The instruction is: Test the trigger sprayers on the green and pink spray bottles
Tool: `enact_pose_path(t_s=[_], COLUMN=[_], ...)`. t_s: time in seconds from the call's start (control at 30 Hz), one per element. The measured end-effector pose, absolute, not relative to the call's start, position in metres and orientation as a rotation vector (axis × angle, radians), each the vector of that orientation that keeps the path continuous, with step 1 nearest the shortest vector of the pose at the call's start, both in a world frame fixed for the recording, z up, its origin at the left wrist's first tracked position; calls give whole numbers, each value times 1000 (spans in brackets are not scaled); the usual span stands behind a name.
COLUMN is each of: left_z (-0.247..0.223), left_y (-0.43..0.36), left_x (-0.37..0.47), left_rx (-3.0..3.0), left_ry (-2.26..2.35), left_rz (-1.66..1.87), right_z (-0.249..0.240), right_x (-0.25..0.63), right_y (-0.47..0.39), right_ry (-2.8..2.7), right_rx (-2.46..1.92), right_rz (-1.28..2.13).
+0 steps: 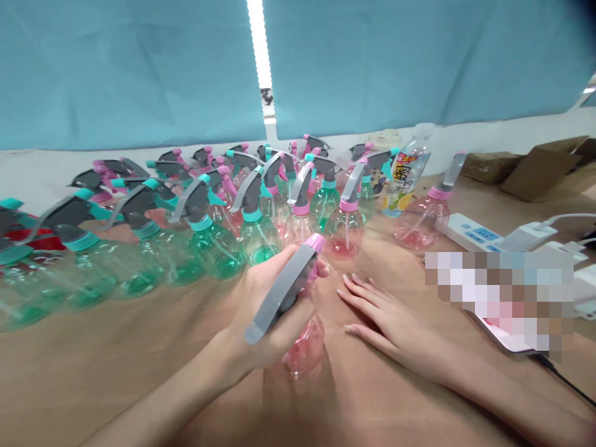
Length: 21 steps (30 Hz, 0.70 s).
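My left hand (274, 304) is wrapped round the neck of a pink spray bottle (305, 347), which has a grey trigger head with a pink nozzle. The neck is partly hidden by my fingers. To its right, my right hand (386, 316) lies flat on the tabletop with fingers stretched out, holding nothing. Just beyond the hands stand another pink spray bottle (344, 233) and a green spray bottle (261, 239). A row of green spray bottles (139, 267) runs off to the left.
More spray bottles crowd toward the back wall. A labelled drink bottle (410, 167) stands behind a pink spray bottle (423, 217). On the right lie a power strip (470, 233) with plugs, a phone-like device (505, 335) partly blurred out, and cardboard boxes (544, 167).
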<state>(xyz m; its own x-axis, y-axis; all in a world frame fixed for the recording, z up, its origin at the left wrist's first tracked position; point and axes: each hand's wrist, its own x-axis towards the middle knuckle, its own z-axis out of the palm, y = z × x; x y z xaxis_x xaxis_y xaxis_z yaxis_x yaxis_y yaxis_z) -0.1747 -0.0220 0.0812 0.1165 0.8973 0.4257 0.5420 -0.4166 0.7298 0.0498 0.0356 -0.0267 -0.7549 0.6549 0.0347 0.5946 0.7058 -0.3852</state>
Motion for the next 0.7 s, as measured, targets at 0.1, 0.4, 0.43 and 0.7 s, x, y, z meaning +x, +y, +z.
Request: enact_pose_path(t_s=[0.1,0.4,0.43,0.7], left_z=[78,74,73,62], left_y=[-24,-24,-23,-23], left_x=[-172,-170,-171,-175], left_rx=[1964,1899,1901,1957], left_ry=[1491,1524,1517,1491], left_rz=[1243,1239,1246,1307], right_z=[-27,-26,-26,-27], right_x=[50,50,50,51], right_y=[35,35,35,35], right_ry=[-2740,-2733,-2729,-2683], right_rx=[-1013,-998,-997,-993], right_rz=[535,540,544,579])
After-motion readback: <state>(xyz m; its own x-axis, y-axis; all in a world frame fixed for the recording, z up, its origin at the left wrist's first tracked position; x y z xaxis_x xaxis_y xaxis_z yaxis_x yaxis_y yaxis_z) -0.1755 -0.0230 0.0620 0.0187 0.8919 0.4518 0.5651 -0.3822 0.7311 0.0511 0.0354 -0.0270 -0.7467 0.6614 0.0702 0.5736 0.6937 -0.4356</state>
